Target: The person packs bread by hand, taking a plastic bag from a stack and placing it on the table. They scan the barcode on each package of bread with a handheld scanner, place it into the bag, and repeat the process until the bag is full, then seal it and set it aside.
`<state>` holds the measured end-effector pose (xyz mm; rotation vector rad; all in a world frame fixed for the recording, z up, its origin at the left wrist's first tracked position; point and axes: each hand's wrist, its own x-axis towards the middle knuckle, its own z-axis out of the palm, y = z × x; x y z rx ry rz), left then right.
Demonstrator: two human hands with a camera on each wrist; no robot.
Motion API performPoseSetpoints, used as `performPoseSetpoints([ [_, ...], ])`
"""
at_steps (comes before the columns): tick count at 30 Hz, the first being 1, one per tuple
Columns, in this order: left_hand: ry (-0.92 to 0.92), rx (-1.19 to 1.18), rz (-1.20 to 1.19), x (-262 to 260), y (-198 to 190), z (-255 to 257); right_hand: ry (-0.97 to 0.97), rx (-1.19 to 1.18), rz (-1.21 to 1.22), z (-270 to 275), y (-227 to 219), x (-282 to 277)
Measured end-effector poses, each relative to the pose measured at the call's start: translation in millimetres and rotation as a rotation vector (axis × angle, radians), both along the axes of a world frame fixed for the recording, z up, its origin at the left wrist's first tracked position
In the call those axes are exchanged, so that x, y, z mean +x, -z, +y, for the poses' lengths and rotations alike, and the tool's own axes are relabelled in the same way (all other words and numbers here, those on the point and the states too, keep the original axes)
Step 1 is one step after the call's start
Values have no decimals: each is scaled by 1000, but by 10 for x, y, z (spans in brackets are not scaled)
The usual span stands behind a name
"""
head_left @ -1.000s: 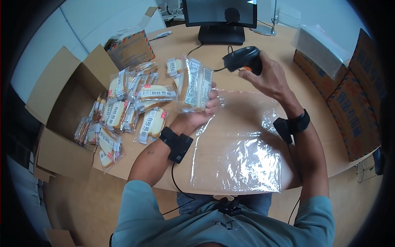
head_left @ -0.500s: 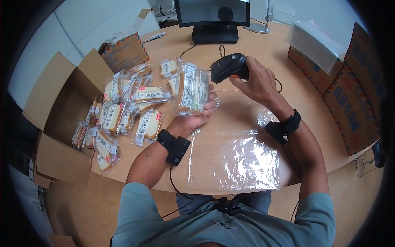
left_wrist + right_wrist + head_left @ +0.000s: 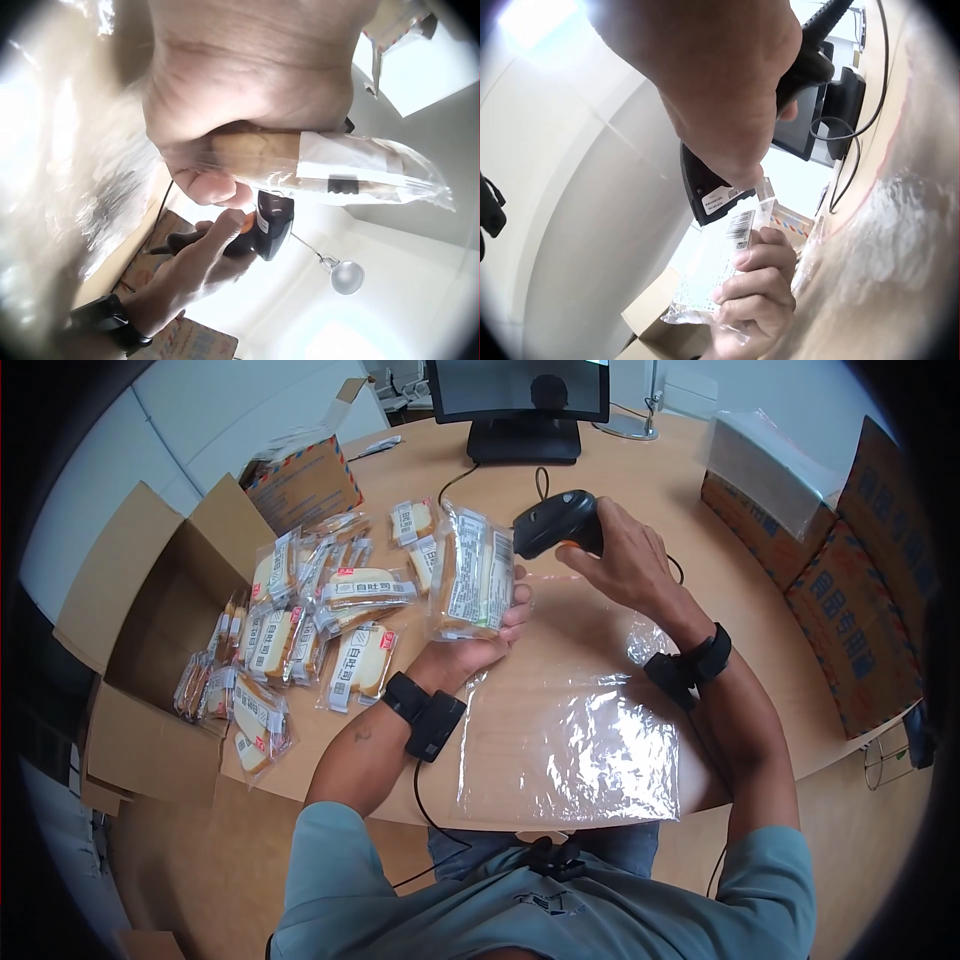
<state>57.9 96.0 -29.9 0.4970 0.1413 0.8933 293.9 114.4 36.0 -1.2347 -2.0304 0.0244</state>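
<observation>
In the head view my left hand grips a clear packet of sliced bread, holding it upright above the table with its printed back showing. My right hand is wrapped round a black barcode scanner, thumb near its orange trigger. The scanner's nose is right at the packet's upper right edge. From the right wrist, a barcode is visible on the packet, just below the scanner's head. The left wrist view has the packet edge-on, fingers curled round it.
Several bread packets lie piled on the left, by an open cardboard box. A clear plastic bag lies flat before me. Printed cartons stand at the right, a monitor at the back. The scanner's cable loops behind it.
Over the last second the scanner has come left and down to the packet's edge. The view has shifted slightly. Since half a second ago, the packet has turned a little.
</observation>
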Motion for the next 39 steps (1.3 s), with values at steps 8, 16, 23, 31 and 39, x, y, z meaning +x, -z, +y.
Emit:
performPoseSetpoints([
  [8, -303, 59, 104, -160, -191, 250, 84, -41, -127, 547, 262, 584],
  [16, -425, 202, 365, 23, -327, 56, 170, -153, -135, 664, 465, 788],
  [23, -334, 275, 507, 37, -247, 65, 197, -152, -152, 644, 445, 729],
  [31, -497, 440, 687, 140, -254, 24, 82, 72, 50, 402, -43, 403],
  [39, -603, 674, 865, 162, -398, -92, -441, -662, 371, 117, -230, 261],
])
